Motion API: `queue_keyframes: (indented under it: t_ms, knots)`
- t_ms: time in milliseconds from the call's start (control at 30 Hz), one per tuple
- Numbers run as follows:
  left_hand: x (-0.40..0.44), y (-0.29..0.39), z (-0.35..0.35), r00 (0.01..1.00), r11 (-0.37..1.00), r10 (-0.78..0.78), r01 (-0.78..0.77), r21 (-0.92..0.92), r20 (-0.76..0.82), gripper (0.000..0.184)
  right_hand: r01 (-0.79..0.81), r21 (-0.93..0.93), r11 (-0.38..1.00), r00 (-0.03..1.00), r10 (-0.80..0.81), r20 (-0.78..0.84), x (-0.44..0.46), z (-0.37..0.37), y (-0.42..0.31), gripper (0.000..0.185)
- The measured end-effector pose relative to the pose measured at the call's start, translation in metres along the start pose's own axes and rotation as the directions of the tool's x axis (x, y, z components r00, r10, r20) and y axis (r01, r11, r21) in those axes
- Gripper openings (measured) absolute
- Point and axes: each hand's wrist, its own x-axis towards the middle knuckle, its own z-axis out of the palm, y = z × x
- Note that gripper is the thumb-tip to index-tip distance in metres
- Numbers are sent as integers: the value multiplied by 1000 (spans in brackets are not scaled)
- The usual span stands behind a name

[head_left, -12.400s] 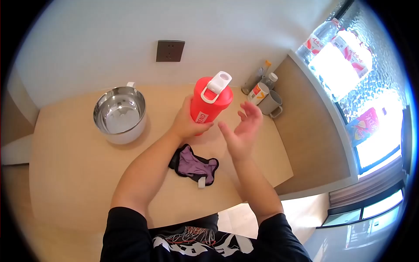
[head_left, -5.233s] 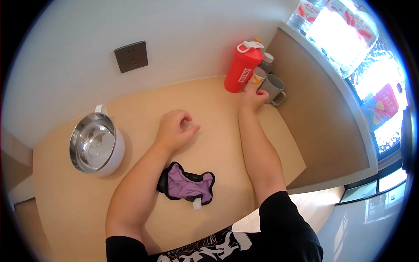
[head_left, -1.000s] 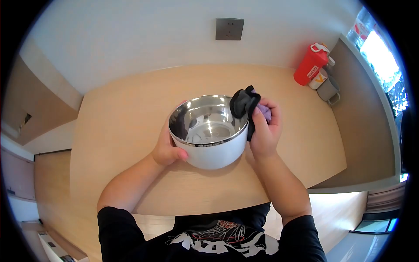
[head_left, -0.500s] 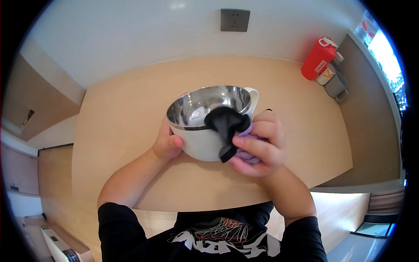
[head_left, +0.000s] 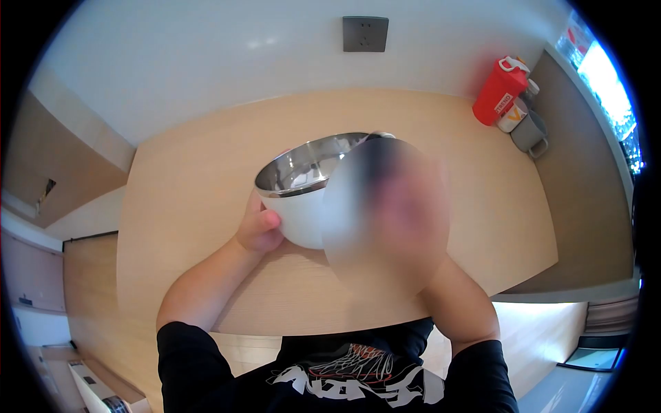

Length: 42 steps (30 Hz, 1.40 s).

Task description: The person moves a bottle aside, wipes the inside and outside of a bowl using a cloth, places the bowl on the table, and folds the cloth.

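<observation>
A white bowl (head_left: pixel 296 217) with a shiny steel inside and rim is tilted above the table, its opening facing away from me and upward. My left hand (head_left: pixel 260 224) is closed on the bowl's left side, thumb on the outer wall. Over the bowl's right side, an oval blur covers my right hand (head_left: pixel 413 213) and hides its fingers. A dark smear of the black and purple cloth (head_left: pixel 384 162) shows in the blur near the rim, with a purple tint at the hand. The bowl's handle is mostly hidden; whether the cloth touches the bowl I cannot tell.
A light wooden table (head_left: pixel 193 179) lies under my arms. At its far right corner stand a red bottle (head_left: pixel 497 93), a white cup (head_left: pixel 511 115) and a grey mug (head_left: pixel 529 132) beside a side panel (head_left: pixel 578 172). A dark socket (head_left: pixel 365 34) is on the wall.
The bowl and my left hand have shifted slightly left. My right hand and the cloth, clear before, are now behind a blur; the dark part of the cloth appears higher and farther right.
</observation>
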Motion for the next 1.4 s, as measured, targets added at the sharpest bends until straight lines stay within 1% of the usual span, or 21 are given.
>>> queue_keyframes:
  t_ms: [67, 133, 233, 367, 400, 467, 567, 600, 667, 767, 833, 900, 1000, 1067, 1167, 1200, 1233, 1267, 1300, 1367, 1400]
  knots:
    - [4, -2, 0, 1000, 1000, 18, -18, 18, -11, 106, 90, -38, 995, 993, -86, 85, -17, 8, -12, 35]
    - [4, -2, 2, 999, 999, 31, -31, 21, -16, 105, 193, -31, 981, 967, -185, 175, -21, 9, -19, 38]
    - [4, -5, 2, 999, 999, 38, -38, 3, -20, 105, 202, 9, 979, 960, -200, 196, -20, 6, -22, 37]
    - [6, -5, -1, 999, 1000, 8, -7, -14, 32, 105, -93, 16, 996, 991, 91, 99, -12, -3, -4, 31]
    - [3, -7, -8, 998, 998, -31, 34, -54, 55, 106, -254, 66, 965, 964, 247, 96, -11, -1, 6, 29]
    - [1, -7, -5, 996, 983, -53, 65, -173, 72, 111, -421, 161, 893, 907, 413, 80, -10, 4, 24, 27]
    - [0, -8, -10, 995, 993, -63, 70, -93, 77, 115, -476, 228, 849, 877, 476, 61, -6, 7, 33, 27]
    - [1, -7, -12, 993, 990, -87, 94, -106, 76, 116, -513, 204, 834, 858, 508, 80, -1, 3, 27, 27]
    - [1, -8, -11, 995, 996, -38, 46, -79, 93, 115, -505, 182, 844, 863, 495, 99, -6, 4, 29, 27]
    - [1, -6, -4, 997, 996, -8, 15, -90, 81, 114, -413, 258, 873, 908, 416, 45, -16, 13, 34, 27]
    - [2, -4, -3, 998, 997, 12, -7, -79, 56, 113, -390, 394, 832, 892, 448, -64, -14, 14, 10, 27]
    - [2, -4, -4, 999, 999, 28, -27, -42, 22, 111, -334, 230, 914, 937, 349, -29, -16, 10, 0, 29]
    - [5, -1, 1, 998, 998, 57, -56, 35, -31, 106, -38, 7, 999, 995, 37, 94, -15, 6, -6, 37]
    - [6, -2, 1, 996, 996, 80, -77, 52, -51, 104, 147, -40, 988, 968, -135, 213, -13, 8, -19, 36]
    - [8, -1, 3, 992, 994, 84, -77, 73, -96, 103, 290, 24, 957, 926, -286, 245, -15, 18, -26, 32]
    - [7, -1, 4, 990, 995, 75, -67, 76, -116, 102, 297, 17, 955, 929, -292, 228, -17, 20, -24, 31]
    - [6, -2, 5, 989, 995, 66, -56, 79, -136, 102, 246, -16, 969, 942, -235, 238, -17, 16, -21, 33]
    - [6, -4, -1, 993, 995, 81, -75, 71, -81, 104, 195, -50, 980, 953, -177, 247, -18, 11, -19, 35]
    - [6, -5, -2, 994, 996, 72, -67, 64, -79, 104, 144, -84, 986, 960, -118, 255, -18, 7, -16, 37]
    - [8, -4, -3, 995, 997, 61, -58, 51, -74, 106, -71, 5, 997, 997, 71, 38, -11, 8, -4, 42]
    - [8, -4, -3, 997, 997, 61, -58, 50, -55, 109, -246, 167, 955, 969, 245, 25, -14, 13, 9, 38]
